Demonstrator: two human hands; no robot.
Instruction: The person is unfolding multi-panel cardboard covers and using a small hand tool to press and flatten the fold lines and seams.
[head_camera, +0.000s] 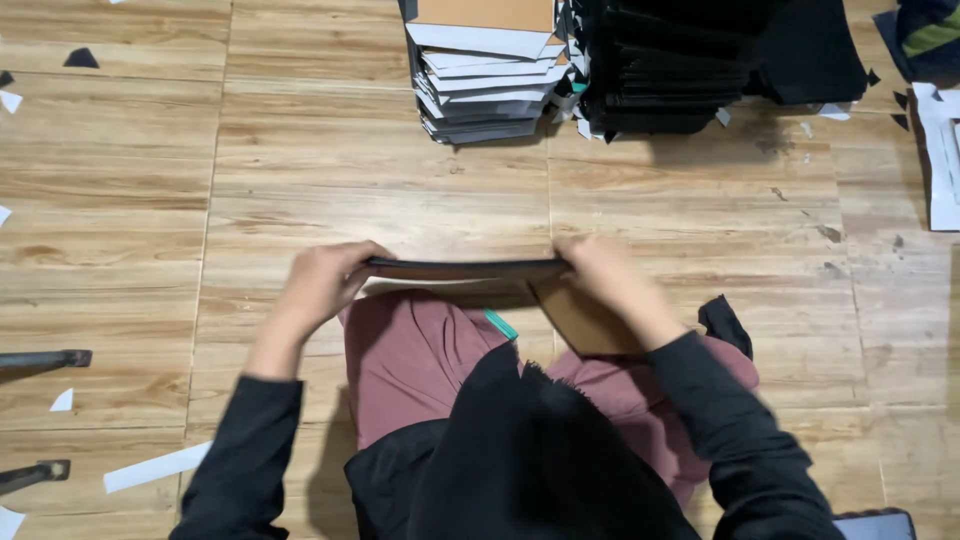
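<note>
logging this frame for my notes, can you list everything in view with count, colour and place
flat panel: one, dark, held edge-on between both hands above the lap
brown card: one, on the lap under the right hand
grey-white stack: one, top centre on the floor
black stack: one, right of the grey-white stack
paper scraps: several, white, scattered on the floor
wooden floor: tan planks
left hand: fingers on the panel's left end
right hand: fingers on its right end

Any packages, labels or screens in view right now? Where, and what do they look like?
Flat black board piece: held edge-on between left hand and right hand.
Stack of grey-white flat pieces: top centre, brown top sheet.
Stack of black flat pieces: beside it, right.
No screens or signs clearly visible.
</note>
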